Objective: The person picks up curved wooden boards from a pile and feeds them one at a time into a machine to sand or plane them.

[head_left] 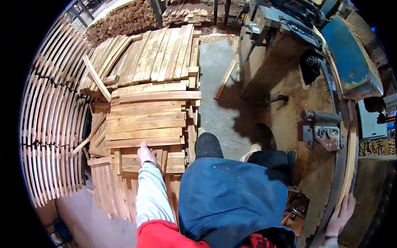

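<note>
right now your left hand [146, 153] lies flat, fingers loose, on the near edge of the slat stack [144, 124] beneath it; your right hand [341, 215] grips a long curved strip [350, 161] rising ahead of it.

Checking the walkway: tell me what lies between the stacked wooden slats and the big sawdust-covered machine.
In the head view, a grey concrete floor strip separates the stacked wooden slats from the sawdust-covered machine; one loose wooden slat lies on it.

The top plank [144, 142] is long, flat and light brown — it lies across the stack. Another long strip [350, 165] lies along the machine's edge — thin, pale, slightly bent.
</note>
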The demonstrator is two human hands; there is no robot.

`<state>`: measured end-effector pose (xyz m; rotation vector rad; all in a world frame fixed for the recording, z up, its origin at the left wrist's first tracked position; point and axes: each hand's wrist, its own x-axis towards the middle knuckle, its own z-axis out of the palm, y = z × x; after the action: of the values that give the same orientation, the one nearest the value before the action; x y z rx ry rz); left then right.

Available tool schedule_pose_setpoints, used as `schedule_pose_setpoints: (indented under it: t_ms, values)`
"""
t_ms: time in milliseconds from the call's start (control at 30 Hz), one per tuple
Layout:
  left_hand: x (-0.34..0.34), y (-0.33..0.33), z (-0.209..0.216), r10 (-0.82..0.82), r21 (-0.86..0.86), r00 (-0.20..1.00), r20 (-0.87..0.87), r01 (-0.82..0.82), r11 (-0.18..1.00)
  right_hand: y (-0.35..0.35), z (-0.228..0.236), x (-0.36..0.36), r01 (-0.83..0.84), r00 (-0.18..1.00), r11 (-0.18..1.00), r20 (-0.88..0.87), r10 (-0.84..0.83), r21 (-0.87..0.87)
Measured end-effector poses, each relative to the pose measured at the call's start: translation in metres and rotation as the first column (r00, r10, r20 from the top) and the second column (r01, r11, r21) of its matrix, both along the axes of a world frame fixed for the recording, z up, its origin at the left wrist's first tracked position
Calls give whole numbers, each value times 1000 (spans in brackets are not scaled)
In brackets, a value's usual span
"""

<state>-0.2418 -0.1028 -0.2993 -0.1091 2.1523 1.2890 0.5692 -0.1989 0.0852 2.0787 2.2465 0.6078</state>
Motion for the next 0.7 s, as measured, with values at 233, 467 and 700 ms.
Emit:
schedule_pose_setpoints:
  t_ms: [233,467,700]
  values:
    - [15,38,15,189,286,859,475,-355,890,141,-12,-3,26,971,991,-239,5,129]
    - [93,17,122,-80,417,803,591,-220,882,135,-9,-24,12,993,956,-119,24,293]
    - [167,-2,210,-351,518,933,79,263,814,79,20,-23,-97,966,980,-219,135,176]
